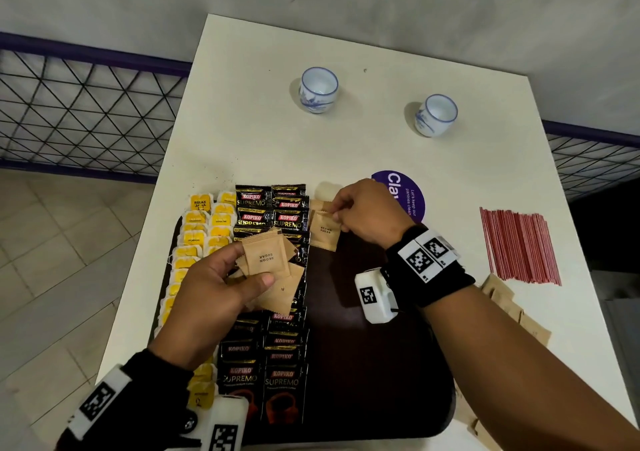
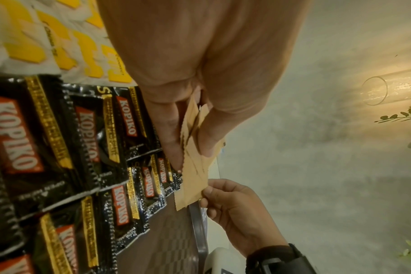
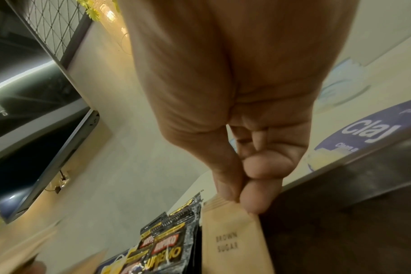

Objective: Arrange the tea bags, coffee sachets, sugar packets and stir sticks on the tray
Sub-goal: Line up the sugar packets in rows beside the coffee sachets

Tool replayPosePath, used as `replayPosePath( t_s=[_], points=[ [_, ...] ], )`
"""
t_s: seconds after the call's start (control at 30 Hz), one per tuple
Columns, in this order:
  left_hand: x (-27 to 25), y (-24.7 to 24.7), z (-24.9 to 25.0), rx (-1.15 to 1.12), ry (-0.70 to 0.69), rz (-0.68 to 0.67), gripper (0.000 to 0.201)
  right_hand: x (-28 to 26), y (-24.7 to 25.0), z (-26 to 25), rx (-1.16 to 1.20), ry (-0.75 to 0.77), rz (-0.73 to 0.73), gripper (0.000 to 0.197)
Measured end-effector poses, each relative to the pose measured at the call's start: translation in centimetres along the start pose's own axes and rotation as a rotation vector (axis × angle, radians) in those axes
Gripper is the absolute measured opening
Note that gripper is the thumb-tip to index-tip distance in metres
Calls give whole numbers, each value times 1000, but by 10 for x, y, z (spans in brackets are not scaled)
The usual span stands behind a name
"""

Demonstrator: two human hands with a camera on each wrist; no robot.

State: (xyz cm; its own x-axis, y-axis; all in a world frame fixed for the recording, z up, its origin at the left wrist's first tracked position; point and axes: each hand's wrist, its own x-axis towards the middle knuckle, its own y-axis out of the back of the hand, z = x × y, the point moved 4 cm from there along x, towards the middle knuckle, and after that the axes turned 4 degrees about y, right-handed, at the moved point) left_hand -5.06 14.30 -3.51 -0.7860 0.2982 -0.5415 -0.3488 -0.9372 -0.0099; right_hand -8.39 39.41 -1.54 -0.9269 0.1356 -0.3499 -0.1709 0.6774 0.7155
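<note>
pinching one sugar packet (image 1: 324,229), right hand (image 1: 367,212); left hand (image 1: 211,298) grips several; cups (image 1: 318,89) behind.

The left hand (image 1: 211,288) holds a fan of brown sugar packets (image 1: 268,262) above the dark tray (image 1: 381,364); the right hand (image 1: 367,213) pinches one packet (image 1: 325,231) beside the coffee sachets (image 1: 273,208).

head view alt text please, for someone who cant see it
Over a dark tray lined with yellow tea bags and coffee sachets, the left hand holds several brown sugar packets while the right hand pinches one packet.
</note>
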Motion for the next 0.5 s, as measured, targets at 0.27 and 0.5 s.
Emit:
replayPosePath(
  t_s=[0.27,0.5],
  points=[
    [0,-2,0,-5,-8,-7,41,3,-10,-7,-114,42,46,23],
    [0,-2,-1,-4,-6,-1,42,4,-12,-9,-190,85,70,23]
  ],
)
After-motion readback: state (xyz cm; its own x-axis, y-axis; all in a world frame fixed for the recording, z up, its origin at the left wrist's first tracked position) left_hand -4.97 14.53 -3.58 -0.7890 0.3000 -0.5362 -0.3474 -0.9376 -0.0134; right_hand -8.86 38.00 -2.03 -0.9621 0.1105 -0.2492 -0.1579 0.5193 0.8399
